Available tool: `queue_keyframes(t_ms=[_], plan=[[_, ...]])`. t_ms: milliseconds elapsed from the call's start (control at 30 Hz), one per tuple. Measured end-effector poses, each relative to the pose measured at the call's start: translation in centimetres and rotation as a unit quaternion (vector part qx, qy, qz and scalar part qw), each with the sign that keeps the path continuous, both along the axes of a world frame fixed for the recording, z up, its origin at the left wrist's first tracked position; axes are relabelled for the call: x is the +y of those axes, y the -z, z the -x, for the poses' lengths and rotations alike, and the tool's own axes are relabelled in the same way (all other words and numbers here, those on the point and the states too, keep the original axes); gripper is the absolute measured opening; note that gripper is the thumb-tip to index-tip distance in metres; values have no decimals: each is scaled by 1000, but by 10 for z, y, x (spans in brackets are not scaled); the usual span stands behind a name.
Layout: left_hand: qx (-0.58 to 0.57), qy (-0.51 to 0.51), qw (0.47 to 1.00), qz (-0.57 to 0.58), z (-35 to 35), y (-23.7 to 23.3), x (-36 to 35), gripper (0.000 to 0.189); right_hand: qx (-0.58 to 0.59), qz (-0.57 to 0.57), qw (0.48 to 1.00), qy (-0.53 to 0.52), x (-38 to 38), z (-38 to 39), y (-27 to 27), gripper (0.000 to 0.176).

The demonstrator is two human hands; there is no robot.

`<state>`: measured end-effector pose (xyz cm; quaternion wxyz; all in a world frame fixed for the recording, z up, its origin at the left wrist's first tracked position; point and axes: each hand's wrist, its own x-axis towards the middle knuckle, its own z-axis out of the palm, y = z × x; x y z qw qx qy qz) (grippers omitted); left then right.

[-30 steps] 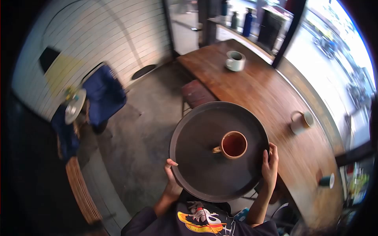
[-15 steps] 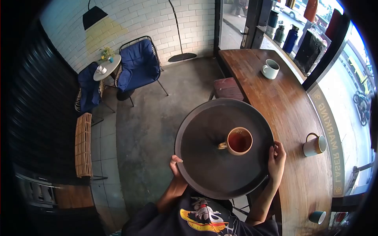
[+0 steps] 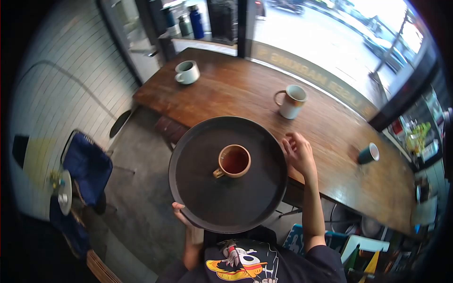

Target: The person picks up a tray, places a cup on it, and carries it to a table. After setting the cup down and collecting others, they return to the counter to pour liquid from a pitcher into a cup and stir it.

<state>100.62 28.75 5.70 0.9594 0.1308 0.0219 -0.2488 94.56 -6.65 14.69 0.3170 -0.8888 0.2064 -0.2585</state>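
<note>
A round dark serving tray (image 3: 198,198) is held level in front of my chest. My left hand (image 3: 183,218) grips its lower left rim, thumb on the edge and the other fingers hidden beneath. On the tray stands a tan cup (image 3: 234,161) of reddish-brown tea, its handle toward the lower left. My right hand (image 3: 300,154) is just off the tray's right rim, over the table edge, with fingers loosely bent and apart and nothing in them. Beyond it, a white and brown mug (image 3: 291,102) stands on the wooden table (image 3: 236,89).
A pale mug (image 3: 188,72) is at the table's far left, and a small dark teal cup (image 3: 368,153) at the right. Bottles (image 3: 196,22) line the window sill. A blue chair (image 3: 88,165) and a small round table (image 3: 65,192) are at left. A stool (image 3: 169,131) sits under the table.
My view has swung right toward the table and window. My right hand has let go of the tray's rim; my left hand still holds it. The tea cup stays on the tray.
</note>
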Motion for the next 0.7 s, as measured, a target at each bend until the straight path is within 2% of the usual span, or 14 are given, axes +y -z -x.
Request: queue_keyframes(t_ms=[67, 133, 200, 233, 300, 500, 567, 633, 700], plan=[[-17, 20, 1000, -8, -1, -4, 4, 58, 2, 31, 997, 76, -6, 7, -13, 39], [14, -11, 997, -75, -4, 9, 10, 58, 7, 19, 993, 119, -20, 6, -13, 65], [-3, 32, 997, -65, -2, -5, 9, 59, -16, -42, 991, 128, -54, -6, 13, 83], [-17, 51, 997, -54, -4, -10, 9, 59, -18, -39, 989, 141, -62, -14, 16, 83], [-21, 85, 996, -25, -5, -14, 9, 59, -89, -170, 979, 67, -71, -26, 12, 90], [15, 101, 994, 32, -20, -4, 11, 65, -183, -167, 969, 0, -77, -54, 1, 74], [7, 119, 991, 62, -18, -5, 9, 65, -187, -146, 971, 28, -73, -45, -4, 67], [-12, 113, 993, -27, -23, -8, 6, 66, -185, -128, 973, 56, -67, -39, -11, 61], [-16, 113, 993, -28, -29, -11, 4, 65, -164, -96, 977, 96, -67, -36, -11, 58]])
